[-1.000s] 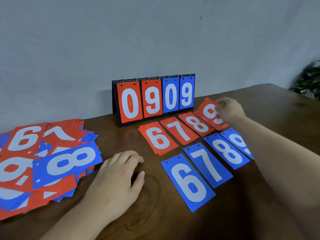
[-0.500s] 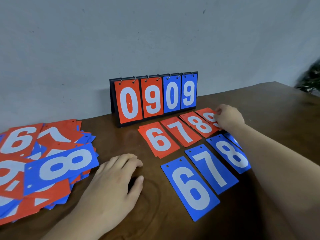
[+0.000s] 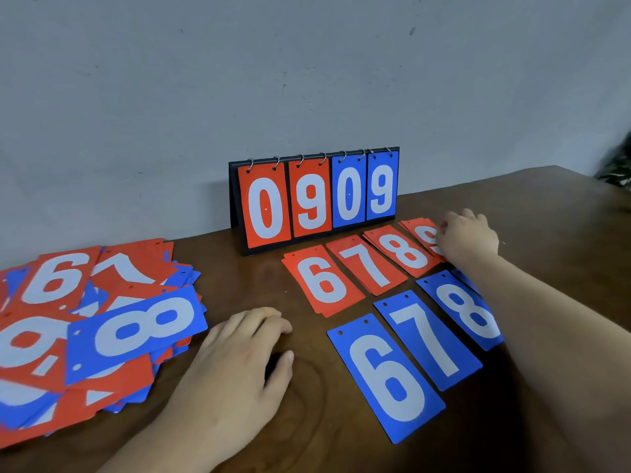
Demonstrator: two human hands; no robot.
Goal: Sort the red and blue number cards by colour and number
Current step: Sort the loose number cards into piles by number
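Red 9 card (image 3: 426, 236): moved; tilted up a second ago, now flat on the counter (image 3: 239, 274), closing the red row just beside the red 8 (image 3: 403, 250).
Right grip (image 3: 468, 233): fingers curled over that card's far edge, holding it, probably to square it.
Red 6 (image 3: 322, 283), red 7 (image 3: 368, 265): rising left to right.
Blue 6 (image 3: 386, 377), blue 7 (image 3: 426, 339), blue 8 (image 3: 464, 310): front row, matching the reds.
Left grip (image 3: 235, 363): loosely curled, empty, resting beside the unsorted heap (image 3: 85, 336), handy for the next card.
Scoreboard (image 3: 317, 196): behind, upright.
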